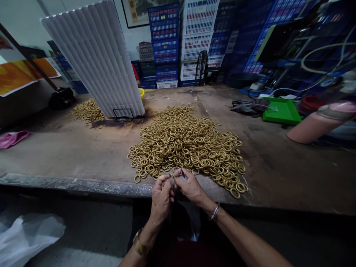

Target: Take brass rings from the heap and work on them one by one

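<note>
A wide heap of gold-coloured rings [189, 142] lies on the worktable [83, 148], its near edge just beyond my hands. At the table's front edge my left hand [161, 196] is closed, with a gold-coloured ring pinched between thumb and fingers, mostly hidden. My right hand [191, 189] meets it fingertip to fingertip. It is closed around a small dark pointed blade [183, 173], whose tip sticks up past the forefinger; its handle is hidden in the grip. Several loose rings lie close to both hands.
A tall white corrugated panel [97, 59] stands on the table at left, with a second ring pile [87, 110] beside it. To the right are a green tray [282, 111], a dark cloth [247, 106] and a pink cylinder [314, 124]. Stacked crates [164, 44] rise behind.
</note>
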`<state>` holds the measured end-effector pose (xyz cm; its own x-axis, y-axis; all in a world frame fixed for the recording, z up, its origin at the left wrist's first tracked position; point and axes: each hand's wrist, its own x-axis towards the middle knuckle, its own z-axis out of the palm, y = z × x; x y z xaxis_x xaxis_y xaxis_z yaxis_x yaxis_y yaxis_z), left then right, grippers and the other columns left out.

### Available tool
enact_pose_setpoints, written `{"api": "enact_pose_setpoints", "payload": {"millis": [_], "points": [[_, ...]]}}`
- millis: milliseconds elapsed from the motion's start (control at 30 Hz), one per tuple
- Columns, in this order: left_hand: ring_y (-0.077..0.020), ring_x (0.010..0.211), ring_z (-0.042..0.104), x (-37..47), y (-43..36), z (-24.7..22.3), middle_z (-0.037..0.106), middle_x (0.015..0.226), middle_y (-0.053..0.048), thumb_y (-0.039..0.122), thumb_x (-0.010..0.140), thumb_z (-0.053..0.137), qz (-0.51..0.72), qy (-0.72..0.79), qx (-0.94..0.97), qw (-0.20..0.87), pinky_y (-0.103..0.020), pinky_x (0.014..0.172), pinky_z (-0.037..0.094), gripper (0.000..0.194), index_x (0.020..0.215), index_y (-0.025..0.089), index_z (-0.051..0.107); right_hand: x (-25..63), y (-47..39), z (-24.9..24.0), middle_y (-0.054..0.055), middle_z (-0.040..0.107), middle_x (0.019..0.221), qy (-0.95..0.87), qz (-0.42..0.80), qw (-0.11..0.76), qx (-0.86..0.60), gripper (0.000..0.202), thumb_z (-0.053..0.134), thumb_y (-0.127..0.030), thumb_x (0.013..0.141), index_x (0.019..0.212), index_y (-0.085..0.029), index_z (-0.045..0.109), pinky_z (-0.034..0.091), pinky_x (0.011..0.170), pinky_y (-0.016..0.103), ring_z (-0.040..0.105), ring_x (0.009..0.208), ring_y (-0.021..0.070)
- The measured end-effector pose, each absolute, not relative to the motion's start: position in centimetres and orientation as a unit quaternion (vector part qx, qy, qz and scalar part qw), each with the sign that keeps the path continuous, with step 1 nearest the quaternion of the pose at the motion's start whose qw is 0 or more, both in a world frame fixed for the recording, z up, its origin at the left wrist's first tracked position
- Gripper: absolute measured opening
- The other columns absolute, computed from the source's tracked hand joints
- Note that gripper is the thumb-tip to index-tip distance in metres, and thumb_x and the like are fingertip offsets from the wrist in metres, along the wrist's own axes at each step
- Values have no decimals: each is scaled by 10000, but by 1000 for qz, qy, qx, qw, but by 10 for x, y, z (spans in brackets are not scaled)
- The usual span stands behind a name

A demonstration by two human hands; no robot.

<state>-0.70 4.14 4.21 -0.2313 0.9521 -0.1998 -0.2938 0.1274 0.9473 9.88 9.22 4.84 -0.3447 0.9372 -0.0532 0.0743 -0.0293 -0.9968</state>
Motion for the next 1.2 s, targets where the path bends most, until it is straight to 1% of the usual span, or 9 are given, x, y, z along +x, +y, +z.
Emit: {"api": "enact_pose_setpoints", "payload": {"millis": [200,333,400,500,633,800,867,967,1200], "points": [[-64,451,447,-8,41,42,539,582,41,414,766,535,589,528,305,530,-141,382,336,342,1007,183,458,103,86,51,-73,485,504,-549,632,357,-414,139,504,-310,725,750,-181,457,284,389,161,362,379,41],[-51,424,432,-8,41,46,544,571,29,435,744,553,573,518,321,548,-141,381,320,288,828,163,510,105,86,53,-74,474,493,-536,662,337,-401,193,507,-365,719,721,-181,450,235,345,160,322,343,36],[-48,419,423,-8,40,49,537,571,30,435,742,555,560,536,343,530,-143,383,326,280,778,160,515,105,88,54,-72,478,494,-544,648,336,-414,206,490,-385,729,720,-184,445,235,344,163,320,342,39],[-50,402,401,-8,38,53,470,510,53,439,734,559,530,560,376,515,-147,378,326,281,738,160,519,105,92,55,-63,471,496,-591,580,336,-449,193,501,-351,717,653,-177,448,301,413,168,370,413,51],[-42,384,386,-8,35,55,446,523,60,481,738,530,498,538,349,584,-142,353,294,323,681,170,460,105,94,58,-56,454,504,-630,525,321,-475,167,521,-294,682,590,-170,457,329,478,172,395,495,65],[-33,392,386,-9,33,55,463,568,53,484,733,536,497,483,317,647,-139,358,279,328,702,170,450,106,92,53,-67,440,462,-584,594,300,-465,159,446,-319,729,643,-185,444,273,400,178,336,384,60],[-35,395,392,-9,32,55,466,569,54,490,731,537,502,482,311,647,-140,362,284,331,710,173,444,108,92,48,-58,444,467,-599,560,306,-484,157,425,-292,738,629,-182,453,284,419,185,354,397,66],[-37,392,390,-9,33,56,463,561,60,493,729,536,513,486,310,636,-139,359,289,333,705,182,417,113,90,42,-30,480,525,-688,436,313,-489,156,422,-232,737,603,-175,478,316,507,196,419,504,88],[-41,416,396,-11,34,55,458,578,56,483,754,508,507,499,350,610,-141,380,311,317,712,182,421,118,79,45,-7,559,601,-836,293,185,-425,141,430,-124,692,724,-179,555,248,521,213,438,537,104]]}}
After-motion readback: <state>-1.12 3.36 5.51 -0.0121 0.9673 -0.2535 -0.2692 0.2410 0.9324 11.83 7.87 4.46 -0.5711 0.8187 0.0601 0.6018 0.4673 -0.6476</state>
